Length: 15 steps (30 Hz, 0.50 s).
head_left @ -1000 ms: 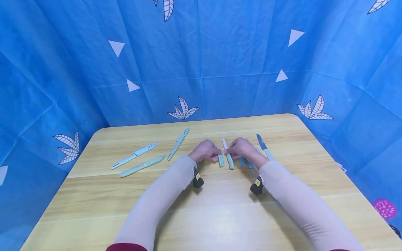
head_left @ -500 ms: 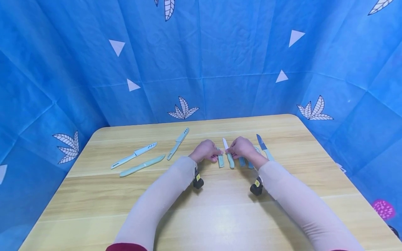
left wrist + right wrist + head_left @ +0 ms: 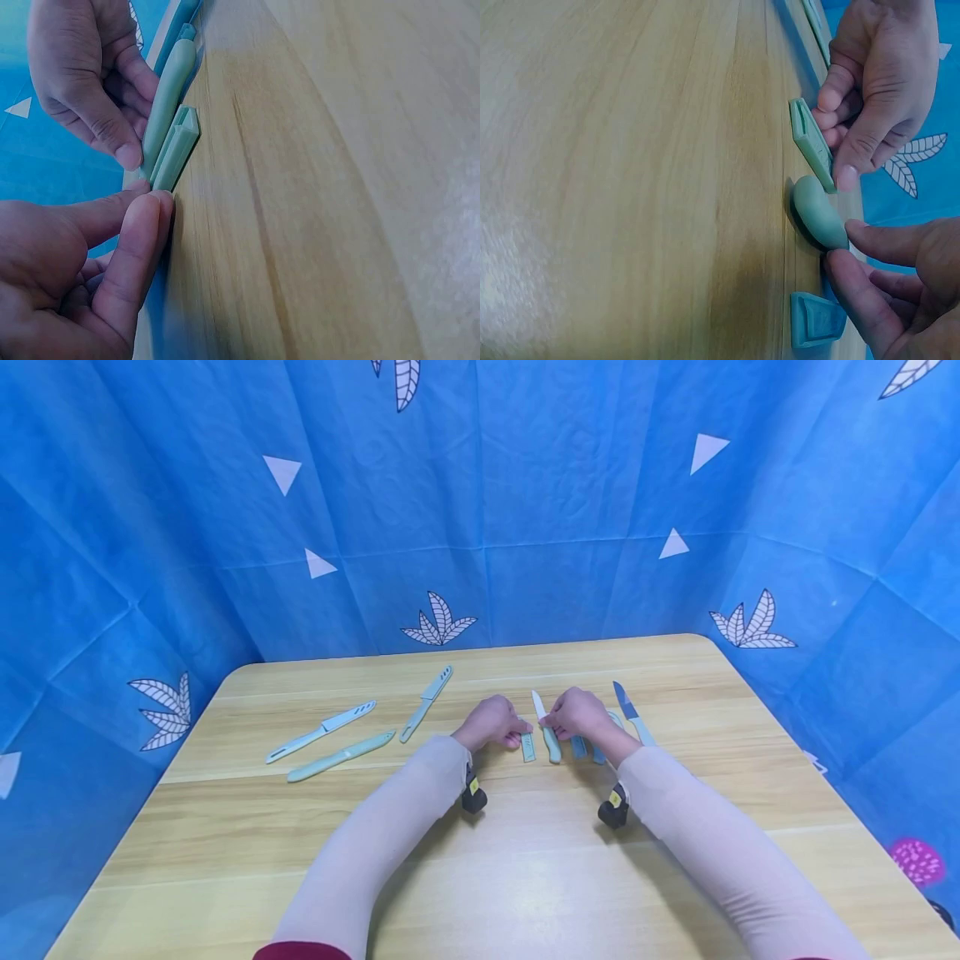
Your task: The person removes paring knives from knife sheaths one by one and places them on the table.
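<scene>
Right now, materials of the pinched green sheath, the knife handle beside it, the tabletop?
Green sheath: likely matte molded plastic; crisp edges, open slot. Knife handle: probably plastic, smooth, satin; rounded, even color. Tabletop: wood or laminate, can't tell; grain streaks, soft glare.

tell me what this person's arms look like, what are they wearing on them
The left sleeve and right sleeve are plain, pale off-white and reach the wrists. Dark red fabric shows beyond each at the picture's bottom edge. Each wrist carries a small black device with a yellow patch. No gloves show.
</scene>
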Motion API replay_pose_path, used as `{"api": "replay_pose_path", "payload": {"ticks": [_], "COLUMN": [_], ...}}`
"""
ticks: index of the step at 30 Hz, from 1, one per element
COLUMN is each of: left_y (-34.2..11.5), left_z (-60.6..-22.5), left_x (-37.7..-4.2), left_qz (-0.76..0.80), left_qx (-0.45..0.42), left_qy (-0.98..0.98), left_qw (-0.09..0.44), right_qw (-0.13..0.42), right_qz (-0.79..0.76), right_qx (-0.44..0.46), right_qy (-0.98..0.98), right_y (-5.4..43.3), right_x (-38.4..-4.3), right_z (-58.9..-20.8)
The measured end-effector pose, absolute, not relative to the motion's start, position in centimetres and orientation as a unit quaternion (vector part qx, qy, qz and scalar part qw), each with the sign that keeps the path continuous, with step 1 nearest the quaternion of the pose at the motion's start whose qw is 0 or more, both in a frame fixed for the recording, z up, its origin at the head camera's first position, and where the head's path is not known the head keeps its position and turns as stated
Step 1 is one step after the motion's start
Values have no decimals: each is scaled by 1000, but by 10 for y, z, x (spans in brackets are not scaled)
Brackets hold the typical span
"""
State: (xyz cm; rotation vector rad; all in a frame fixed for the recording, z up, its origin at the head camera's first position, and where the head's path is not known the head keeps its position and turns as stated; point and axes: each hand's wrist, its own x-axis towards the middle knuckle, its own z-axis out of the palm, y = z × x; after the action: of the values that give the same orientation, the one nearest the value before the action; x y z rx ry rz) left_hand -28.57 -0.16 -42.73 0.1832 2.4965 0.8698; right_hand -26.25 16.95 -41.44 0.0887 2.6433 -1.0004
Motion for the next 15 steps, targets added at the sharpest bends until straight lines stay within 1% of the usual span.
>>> {"api": "replay_pose_path", "payload": {"ticks": [3, 10, 15], "left_y": [-4, -19, -27], "left_z": [-428, -428, -429], "left_x": [-284, -282, -284], "left_qz": [329, 436, 453], "left_qx": [79, 102, 109], "left_qy": [909, 857, 844], "left_qw": [242, 257, 267], "right_qw": [157, 163, 176], "right_qz": [-352, -368, -397], "right_qx": [30, 19, 17], "right_qy": [922, 915, 901], "right_y": [171, 173, 175], "right_x": [-263, -264, -265], "right_z": [-415, -411, -411]}}
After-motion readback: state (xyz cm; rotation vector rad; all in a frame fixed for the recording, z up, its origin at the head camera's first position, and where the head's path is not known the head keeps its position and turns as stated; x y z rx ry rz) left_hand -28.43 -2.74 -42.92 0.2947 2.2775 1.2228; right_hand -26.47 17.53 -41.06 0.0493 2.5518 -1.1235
